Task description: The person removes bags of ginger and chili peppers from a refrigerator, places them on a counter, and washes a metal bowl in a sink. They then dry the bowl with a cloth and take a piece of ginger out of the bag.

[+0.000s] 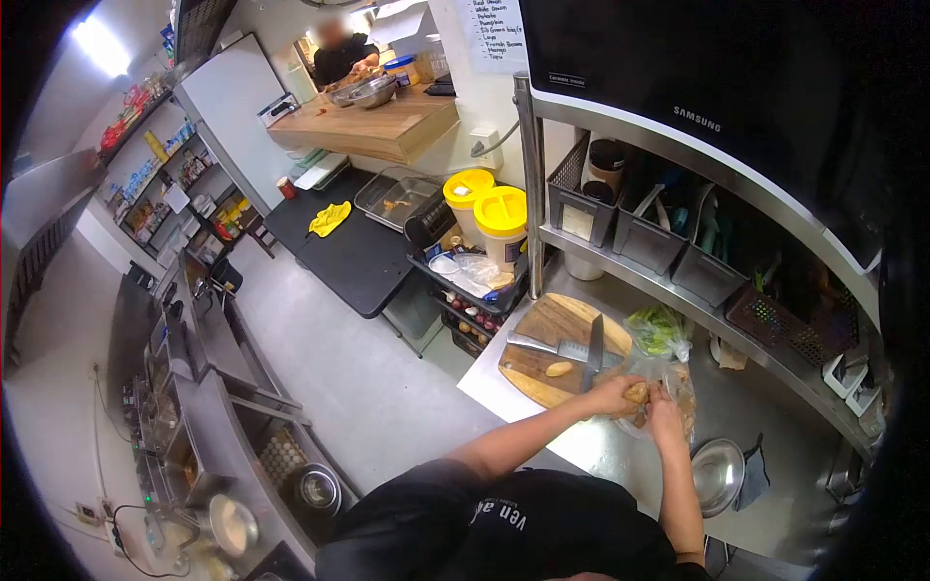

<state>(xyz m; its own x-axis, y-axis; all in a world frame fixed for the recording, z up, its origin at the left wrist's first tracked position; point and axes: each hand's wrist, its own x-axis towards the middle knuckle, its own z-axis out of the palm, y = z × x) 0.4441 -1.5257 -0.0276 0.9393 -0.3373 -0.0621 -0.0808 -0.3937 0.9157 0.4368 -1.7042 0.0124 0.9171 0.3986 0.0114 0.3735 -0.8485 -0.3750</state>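
Observation:
My left hand point(612, 396) is closed around a lumpy light-brown piece that looks like a root or tuber point(636, 392). Close beside it, my right hand point(664, 416) has its fingers drawn together at that piece and a clear plastic bag point(684, 391); what they grip is hidden. Left of the hands lies a wooden cutting board point(524, 383). A metal-handled knife point(533, 342) and a dark-bladed knife point(596, 339) cross on it, near a small yellowish piece point(559, 369). Behind the hands sits a bag of green leaves point(659, 331).
A steel bowl point(719, 476) and dark cloth point(754, 476) lie to the right. Grey bins point(651, 238) fill the shelf above the counter. Yellow-lidded tubs point(501, 211) stand ahead by a black table point(339, 259). Another person point(341, 60) works behind the wooden pass-through.

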